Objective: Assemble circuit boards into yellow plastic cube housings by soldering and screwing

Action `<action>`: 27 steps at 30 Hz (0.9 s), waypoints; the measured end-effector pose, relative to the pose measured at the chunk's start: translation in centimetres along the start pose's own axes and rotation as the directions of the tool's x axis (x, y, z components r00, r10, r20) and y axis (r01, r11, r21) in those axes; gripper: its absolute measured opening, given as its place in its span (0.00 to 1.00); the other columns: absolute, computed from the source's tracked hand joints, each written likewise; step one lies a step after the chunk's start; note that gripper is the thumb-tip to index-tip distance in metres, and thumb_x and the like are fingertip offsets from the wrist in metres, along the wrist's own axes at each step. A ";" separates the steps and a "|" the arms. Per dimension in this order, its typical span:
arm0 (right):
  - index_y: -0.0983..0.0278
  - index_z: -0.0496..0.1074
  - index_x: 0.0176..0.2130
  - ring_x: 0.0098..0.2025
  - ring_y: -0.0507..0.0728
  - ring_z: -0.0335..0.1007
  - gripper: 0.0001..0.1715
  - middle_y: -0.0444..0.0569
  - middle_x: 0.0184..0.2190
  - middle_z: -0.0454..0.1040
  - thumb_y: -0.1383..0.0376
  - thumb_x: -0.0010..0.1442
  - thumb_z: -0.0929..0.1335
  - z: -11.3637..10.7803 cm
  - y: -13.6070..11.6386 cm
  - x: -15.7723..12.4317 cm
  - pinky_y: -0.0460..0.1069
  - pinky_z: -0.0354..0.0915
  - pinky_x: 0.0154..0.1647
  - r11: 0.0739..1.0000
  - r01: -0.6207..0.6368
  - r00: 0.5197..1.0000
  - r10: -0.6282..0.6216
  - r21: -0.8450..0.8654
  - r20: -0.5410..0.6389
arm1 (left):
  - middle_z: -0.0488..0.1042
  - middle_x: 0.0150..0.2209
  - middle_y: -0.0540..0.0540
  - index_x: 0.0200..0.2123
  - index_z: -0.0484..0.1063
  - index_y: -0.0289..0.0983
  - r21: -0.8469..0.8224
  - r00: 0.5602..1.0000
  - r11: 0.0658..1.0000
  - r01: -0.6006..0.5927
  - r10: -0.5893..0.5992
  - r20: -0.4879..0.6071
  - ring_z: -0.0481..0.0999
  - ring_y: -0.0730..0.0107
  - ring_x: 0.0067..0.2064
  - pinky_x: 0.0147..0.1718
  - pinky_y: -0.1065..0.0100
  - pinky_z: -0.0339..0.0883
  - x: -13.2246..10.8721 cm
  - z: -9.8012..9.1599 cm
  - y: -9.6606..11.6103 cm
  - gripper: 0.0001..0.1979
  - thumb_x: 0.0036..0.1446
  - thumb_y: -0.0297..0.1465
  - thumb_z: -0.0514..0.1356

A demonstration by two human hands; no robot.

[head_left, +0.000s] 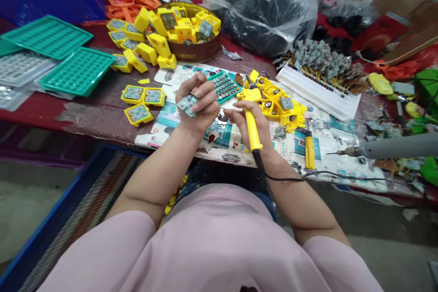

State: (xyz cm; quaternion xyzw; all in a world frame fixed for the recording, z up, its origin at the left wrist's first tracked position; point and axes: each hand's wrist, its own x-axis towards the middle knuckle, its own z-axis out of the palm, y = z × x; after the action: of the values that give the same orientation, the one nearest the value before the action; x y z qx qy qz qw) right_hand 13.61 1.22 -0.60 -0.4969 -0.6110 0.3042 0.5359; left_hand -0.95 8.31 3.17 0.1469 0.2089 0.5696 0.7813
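My left hand (200, 102) is closed around a small grey-green circuit board (187, 105), held above the printed cardboard sheet. In my right hand (256, 125) a yellow-handled soldering iron (252, 127) lies across the palm, its black cord running back over the wrist. The thumb and forefinger of that hand are pinched together near a thin wire, too small to make out clearly. Just beyond the hands sits a green tray (224, 86) of round metal parts. To its right are several yellow housings (273, 96), some with round metal pieces inside.
A round tin (195, 52) heaped with yellow housings stands behind. Green trays (77, 70) lie left. A white foam block (318, 93) carries many wired boards at right. A grey electric screwdriver (393, 146) points in from the right, near a yellow-handled tool (310, 150).
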 end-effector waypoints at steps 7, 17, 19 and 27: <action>0.57 0.66 0.46 0.38 0.55 0.83 0.21 0.42 0.34 0.82 0.59 0.56 0.75 0.5 -0.4 -0.8 0.51 0.80 0.43 0.994 0.002 0.993 0.011 0.108 -0.119 | 0.55 0.17 0.58 0.26 0.70 0.35 -0.160 0.988 0.982 0.099 -0.078 0.133 0.48 0.87 0.11 0.13 0.78 0.40 0.0 0.2 -0.8 0.22 0.71 0.30 0.44; 0.59 0.68 0.46 0.40 0.59 0.83 0.19 0.47 0.36 0.82 0.57 0.58 0.73 -1.2 1.2 0.3 0.57 0.78 0.47 0.974 0.037 0.995 -0.057 -0.225 -0.085 | 0.57 0.16 0.56 0.24 0.66 0.33 -0.274 0.979 0.951 0.145 -0.098 0.178 0.51 0.87 0.11 0.13 0.78 0.39 0.3 -0.3 -0.2 0.23 0.70 0.26 0.42; 0.59 0.69 0.48 0.43 0.60 0.83 0.18 0.49 0.40 0.82 0.56 0.60 0.71 -1.3 1.0 0.4 0.58 0.77 0.49 0.962 0.048 0.998 -0.057 -0.269 -0.027 | 0.57 0.16 0.56 0.23 0.65 0.34 -0.225 0.966 0.957 0.184 -0.134 0.221 0.51 0.86 0.10 0.13 0.77 0.39 0.1 -0.1 -0.3 0.23 0.70 0.26 0.42; 0.58 0.69 0.46 0.32 0.57 0.81 0.16 0.45 0.31 0.82 0.57 0.60 0.71 0.3 -1.1 -0.5 0.54 0.78 0.37 0.991 -0.078 0.995 0.071 -0.106 -0.064 | 0.62 0.13 0.54 0.25 0.68 0.36 0.007 0.930 0.998 0.067 -0.065 0.362 0.53 0.81 0.08 0.11 0.76 0.42 -0.4 0.7 -1.6 0.15 0.64 0.24 0.50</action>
State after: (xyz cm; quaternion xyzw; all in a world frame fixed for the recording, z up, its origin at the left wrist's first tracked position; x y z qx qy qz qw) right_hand 12.93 0.42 0.13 -0.5567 -0.5912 0.2752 0.5146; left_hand 0.63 7.42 3.05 0.2399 0.0648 0.5070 0.8254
